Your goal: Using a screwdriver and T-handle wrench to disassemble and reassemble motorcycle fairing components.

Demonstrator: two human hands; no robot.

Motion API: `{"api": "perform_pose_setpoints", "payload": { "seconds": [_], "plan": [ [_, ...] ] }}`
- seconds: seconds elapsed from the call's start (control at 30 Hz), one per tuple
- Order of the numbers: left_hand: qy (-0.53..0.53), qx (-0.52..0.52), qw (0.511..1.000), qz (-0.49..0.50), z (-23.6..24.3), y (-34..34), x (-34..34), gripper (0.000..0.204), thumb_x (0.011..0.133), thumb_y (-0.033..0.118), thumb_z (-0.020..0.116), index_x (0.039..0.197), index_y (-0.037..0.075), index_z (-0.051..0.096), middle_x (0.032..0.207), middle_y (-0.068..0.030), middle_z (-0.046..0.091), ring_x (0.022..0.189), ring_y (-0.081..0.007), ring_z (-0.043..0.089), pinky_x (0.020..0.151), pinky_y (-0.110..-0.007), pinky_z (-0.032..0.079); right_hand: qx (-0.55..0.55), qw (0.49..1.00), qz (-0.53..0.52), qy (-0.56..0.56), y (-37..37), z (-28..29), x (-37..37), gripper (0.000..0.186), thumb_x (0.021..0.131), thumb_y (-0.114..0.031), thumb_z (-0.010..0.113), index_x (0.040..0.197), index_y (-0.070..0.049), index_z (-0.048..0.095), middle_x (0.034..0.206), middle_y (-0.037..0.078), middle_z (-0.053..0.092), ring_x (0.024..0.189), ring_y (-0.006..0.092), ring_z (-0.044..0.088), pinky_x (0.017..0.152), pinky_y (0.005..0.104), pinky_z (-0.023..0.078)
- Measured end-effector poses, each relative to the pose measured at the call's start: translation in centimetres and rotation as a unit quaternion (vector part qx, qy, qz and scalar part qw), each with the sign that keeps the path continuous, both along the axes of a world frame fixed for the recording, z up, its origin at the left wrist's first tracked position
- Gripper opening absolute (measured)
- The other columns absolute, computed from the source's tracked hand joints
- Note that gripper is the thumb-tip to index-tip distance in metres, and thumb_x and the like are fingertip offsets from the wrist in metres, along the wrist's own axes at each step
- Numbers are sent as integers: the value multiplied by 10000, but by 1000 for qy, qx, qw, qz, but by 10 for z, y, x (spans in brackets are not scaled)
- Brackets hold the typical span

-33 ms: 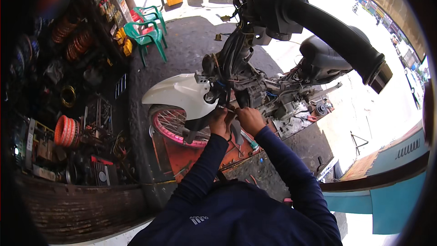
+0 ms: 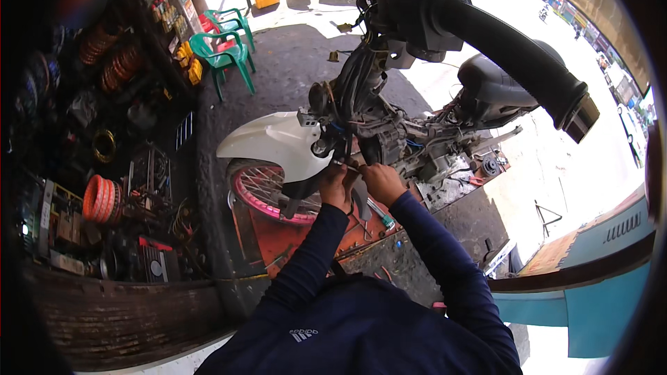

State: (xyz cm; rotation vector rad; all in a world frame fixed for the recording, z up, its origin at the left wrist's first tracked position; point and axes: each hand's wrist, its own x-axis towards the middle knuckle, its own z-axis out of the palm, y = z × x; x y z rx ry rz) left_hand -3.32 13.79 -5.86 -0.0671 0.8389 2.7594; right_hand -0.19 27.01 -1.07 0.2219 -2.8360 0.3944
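Stripped motorbike (image 2: 390, 140): white fender (image 2: 274, 140), pink rim (image 2: 260, 210), grimy engine (image 2: 439, 167). Left fingers (image 2: 335, 172), right fingers (image 2: 373, 173) curled; grip unclear.

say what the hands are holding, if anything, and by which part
Cannot be told: the left hand and right hand are at the stripped motorbike, but any hold is too small to tell.

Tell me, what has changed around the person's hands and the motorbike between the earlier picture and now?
Nothing has visibly moved, and no grasp or release shows. The left hand and right hand stay close together at the stripped motorbike, beside its white fender; the green chair is unchanged too. What the fingers hold is unclear.
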Motion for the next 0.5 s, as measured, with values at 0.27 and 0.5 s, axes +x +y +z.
{"api": "perform_pose_setpoints", "payload": {
  "seconds": [0.27,0.5],
  "plan": [
    [-72,-88,993,29,1,0,0,126,808,21,645,918,59,596,928,-82,637,857,-231,639,764,-353,542,-3,1000,3,-9,5,0,0,136,747,-160,637,843,-77,589,706,159,619,683,366,619,592,449,479],
    [-43,-28,998,43,-8,4,-2,99,812,47,661,884,65,596,899,-56,643,814,-182,636,698,-302,545,3,1000,11,-1,7,2,0,159,738,-181,664,827,-75,586,710,162,613,705,356,622,592,440,483]
  ]
}}
